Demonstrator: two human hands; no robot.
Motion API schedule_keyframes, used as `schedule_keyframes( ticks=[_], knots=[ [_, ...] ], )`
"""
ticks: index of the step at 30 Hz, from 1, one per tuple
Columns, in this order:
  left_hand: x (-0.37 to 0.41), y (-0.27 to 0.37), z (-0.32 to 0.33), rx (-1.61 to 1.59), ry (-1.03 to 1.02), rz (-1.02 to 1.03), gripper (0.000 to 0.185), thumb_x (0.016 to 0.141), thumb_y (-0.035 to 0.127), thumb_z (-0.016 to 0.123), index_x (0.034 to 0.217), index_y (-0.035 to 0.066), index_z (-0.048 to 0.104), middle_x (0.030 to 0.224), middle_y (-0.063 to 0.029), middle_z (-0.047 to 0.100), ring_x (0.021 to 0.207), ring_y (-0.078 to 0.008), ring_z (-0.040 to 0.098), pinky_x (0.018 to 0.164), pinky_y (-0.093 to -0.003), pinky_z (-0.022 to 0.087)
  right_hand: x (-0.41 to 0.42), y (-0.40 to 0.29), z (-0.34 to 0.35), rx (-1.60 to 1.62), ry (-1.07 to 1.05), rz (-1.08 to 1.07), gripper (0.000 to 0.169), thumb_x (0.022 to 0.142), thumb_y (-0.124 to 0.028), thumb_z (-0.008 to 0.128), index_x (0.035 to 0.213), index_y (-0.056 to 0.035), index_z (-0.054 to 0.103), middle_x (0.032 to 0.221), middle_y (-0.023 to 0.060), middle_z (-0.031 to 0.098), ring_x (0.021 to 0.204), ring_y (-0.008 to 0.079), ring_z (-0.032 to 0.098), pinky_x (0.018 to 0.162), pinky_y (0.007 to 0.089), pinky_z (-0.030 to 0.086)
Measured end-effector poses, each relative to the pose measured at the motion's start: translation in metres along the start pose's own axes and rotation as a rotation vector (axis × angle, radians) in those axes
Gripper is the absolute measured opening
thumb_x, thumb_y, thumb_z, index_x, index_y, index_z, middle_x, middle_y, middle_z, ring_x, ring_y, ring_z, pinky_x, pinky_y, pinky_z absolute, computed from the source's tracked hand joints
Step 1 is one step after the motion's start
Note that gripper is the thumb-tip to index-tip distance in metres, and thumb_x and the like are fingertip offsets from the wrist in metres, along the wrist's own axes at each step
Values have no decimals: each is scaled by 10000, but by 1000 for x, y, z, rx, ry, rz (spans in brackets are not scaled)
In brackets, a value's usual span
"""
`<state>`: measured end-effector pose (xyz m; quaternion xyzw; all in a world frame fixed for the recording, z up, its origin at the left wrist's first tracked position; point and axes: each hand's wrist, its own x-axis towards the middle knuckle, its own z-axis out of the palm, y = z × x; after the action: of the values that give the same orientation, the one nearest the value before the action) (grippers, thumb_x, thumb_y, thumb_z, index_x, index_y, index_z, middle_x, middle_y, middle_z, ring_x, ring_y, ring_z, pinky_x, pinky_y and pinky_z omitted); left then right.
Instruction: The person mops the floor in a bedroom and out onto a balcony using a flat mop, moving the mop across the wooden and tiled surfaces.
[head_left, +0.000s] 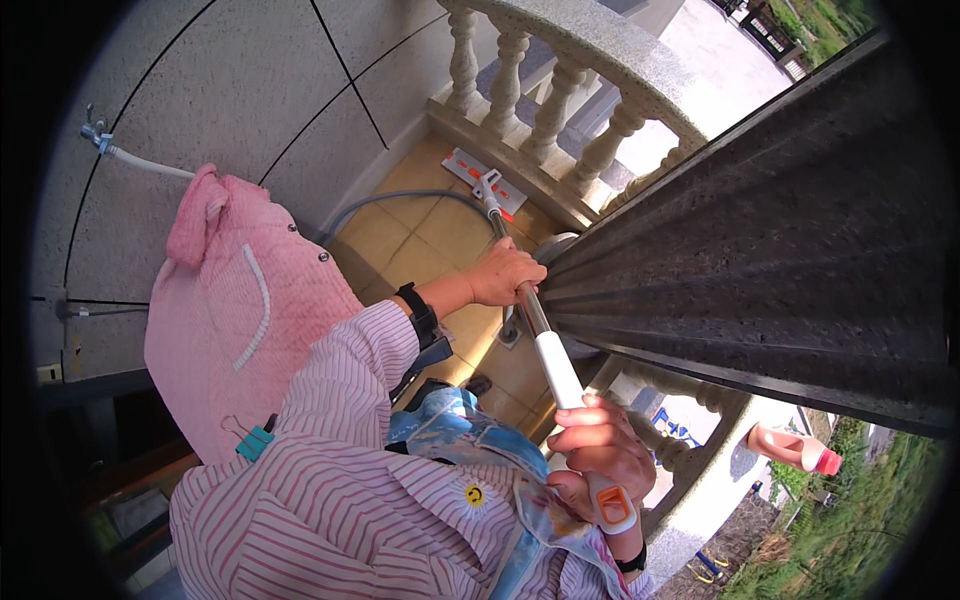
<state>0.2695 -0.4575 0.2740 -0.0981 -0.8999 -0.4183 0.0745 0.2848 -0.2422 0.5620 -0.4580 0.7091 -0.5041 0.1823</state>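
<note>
A flat mop (555, 367) with a metal pole and white grip slants across the middle of the view. My left hand (506, 274) is closed around the metal part of the pole. Lower down, my right hand (606, 448) grips the white handle near its end, which has an orange-rimmed hanging loop. The mop's flat grey-and-orange head (512, 196) rests on the tiled floor (405, 259) beside the balustrade base.
Pink padded fabric (217, 330) hangs at left, near a wall tap (94, 137) with a hose. A grey hose (405, 194) curves over the floor. A stone balustrade (551, 105) edges the balcony. Dark ribbed panel (750, 240) fills the right. A pink bottle (787, 448) stands on the ledge.
</note>
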Motion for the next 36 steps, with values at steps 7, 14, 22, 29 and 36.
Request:
schedule_keyframes(
  ticks=[7, 14, 22, 29, 36],
  knots=[
    [-14, -65, -9, 125, 18, -24, 165, 824, 226, 654, 762, 178, 509, 721, -2, 568, 768, -222, 593, 765, -403, 357, 25, 38, 45, 15, 65, -41, 236, 783, -132, 806, 796, -64, 581, 899, 83, 689, 1003, 311, 677, 962, 492, 492],
    [-78, -54, -35, 77, 34, -96, 167, 826, 224, 645, 757, 151, 512, 716, -36, 552, 781, -274, 585, 774, -412, 403, 33, 11, 86, 84, -163, -121, 257, 719, -88, 823, 823, -61, 589, 834, 67, 629, 899, 289, 655, 921, 447, 489],
    [-102, -5, -3, 22, 219, -239, 182, 833, 200, 627, 756, 133, 476, 727, -46, 561, 779, -291, 588, 794, -402, 397, 7, -16, 70, 80, -155, -28, 225, 742, -129, 802, 739, -74, 584, 755, 49, 649, 802, 258, 660, 901, 430, 495],
    [-79, 74, 17, 35, 570, -408, 246, 841, 183, 667, 770, 117, 441, 688, -61, 556, 718, -298, 583, 756, -395, 376, 14, -33, 6, 309, -71, 38, 270, 784, -214, 805, 883, -47, 617, 718, 45, 643, 749, 198, 629, 811, 384, 494],
    [-57, 93, 40, -49, 664, -427, 190, 829, 129, 668, 841, 127, 479, 733, -56, 571, 785, -279, 600, 796, -405, 359, -8, -48, -7, 286, 84, 21, 212, 814, -199, 762, 851, -48, 618, 673, 52, 616, 694, 206, 621, 878, 432, 464]
  ],
)
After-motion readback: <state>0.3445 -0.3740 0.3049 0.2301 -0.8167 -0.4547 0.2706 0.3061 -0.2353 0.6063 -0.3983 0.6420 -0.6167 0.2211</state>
